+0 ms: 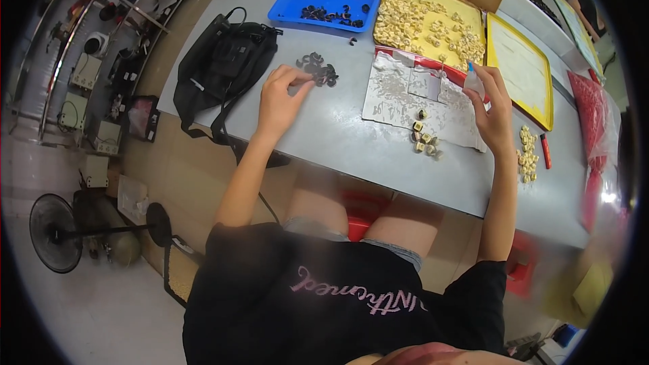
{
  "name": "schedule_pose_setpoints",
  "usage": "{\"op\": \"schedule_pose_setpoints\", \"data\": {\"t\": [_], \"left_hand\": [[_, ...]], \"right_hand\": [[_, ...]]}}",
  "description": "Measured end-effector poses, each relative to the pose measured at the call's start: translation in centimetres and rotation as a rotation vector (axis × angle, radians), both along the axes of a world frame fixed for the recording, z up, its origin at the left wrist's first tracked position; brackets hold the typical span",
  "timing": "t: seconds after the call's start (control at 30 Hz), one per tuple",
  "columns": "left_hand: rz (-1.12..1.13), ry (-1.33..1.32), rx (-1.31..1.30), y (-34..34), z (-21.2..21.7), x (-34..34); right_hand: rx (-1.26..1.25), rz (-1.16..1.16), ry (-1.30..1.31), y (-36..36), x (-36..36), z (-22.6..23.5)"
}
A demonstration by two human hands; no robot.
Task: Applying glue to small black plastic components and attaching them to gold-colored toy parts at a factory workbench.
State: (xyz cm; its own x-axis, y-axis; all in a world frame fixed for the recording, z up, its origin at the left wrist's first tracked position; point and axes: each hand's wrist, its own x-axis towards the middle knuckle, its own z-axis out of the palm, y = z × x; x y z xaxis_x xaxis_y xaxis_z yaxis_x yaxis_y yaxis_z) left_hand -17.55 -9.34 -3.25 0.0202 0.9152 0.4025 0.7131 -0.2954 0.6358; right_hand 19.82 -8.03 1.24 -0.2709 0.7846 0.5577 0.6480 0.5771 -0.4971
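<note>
head fisheye | left of pair | faces down | near, above hands (279,101) and table (321,128)

One line of pink, looping script lettering (387,304) runs across the front of the black T-shirt (277,311) worn by the person, slanting down toward the right of the view. It mixes joined, handwriting-like letters with a few plainer capitals toward its right end. Any markings on the pale boxes (86,71) at the left shelf, or on the small red stick (545,151) on the worktop (324,128), are too small to read.
</note>
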Motion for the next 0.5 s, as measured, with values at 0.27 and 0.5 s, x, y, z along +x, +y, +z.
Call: {"op": "schedule_pose_setpoints", "data": {"t": [0.27, 0.5], "left_hand": [[0.043, -0.034, 0.024, 0.3, 0.4, 0.9], [0.036, 0.052, 0.038, 0.4, 0.6, 1.4]], "right_hand": [[0.053, 0.052, 0.178, 0.5, 0.0, -0.6], [0.053, 0.031, 0.287, 0.6, -0.1, -1.3]]}}
